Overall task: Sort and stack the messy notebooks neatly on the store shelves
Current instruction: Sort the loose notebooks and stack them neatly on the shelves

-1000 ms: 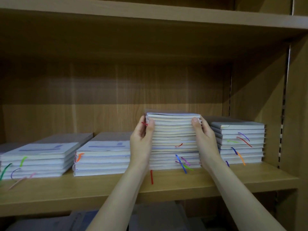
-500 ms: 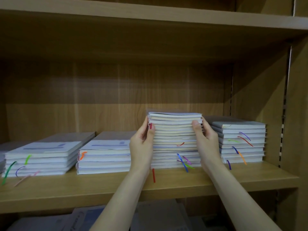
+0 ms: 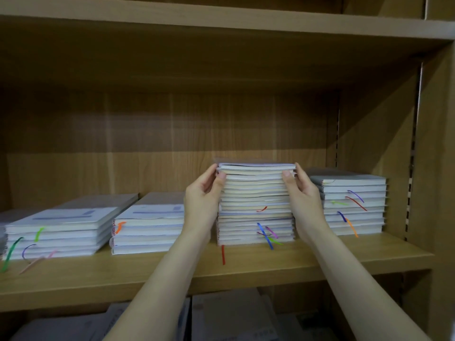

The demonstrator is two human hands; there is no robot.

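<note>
A tall stack of notebooks (image 3: pixel 256 205) with coloured ribbon markers stands on the wooden shelf (image 3: pixel 246 264). My left hand (image 3: pixel 203 195) grips the stack's upper left side, thumb on the front edges. My right hand (image 3: pixel 304 195) grips the upper right side the same way. The top few notebooks sit slightly uneven between my hands. A shorter stack (image 3: pixel 353 205) stands right of it. Two low stacks lie to the left, one in the middle (image 3: pixel 147 227) and one at the far left (image 3: pixel 59 232).
The shelf's right wall (image 3: pixel 433 156) stands close beside the right stack. Another shelf board (image 3: pixel 221 23) runs overhead. Below the shelf lie grey cardboard boxes (image 3: pixel 229 316). Loose ribbons hang over the shelf's front edge at the left.
Both hands have slid up the sides of the tall stack toward its top notebooks. The stacks themselves have not shifted.
</note>
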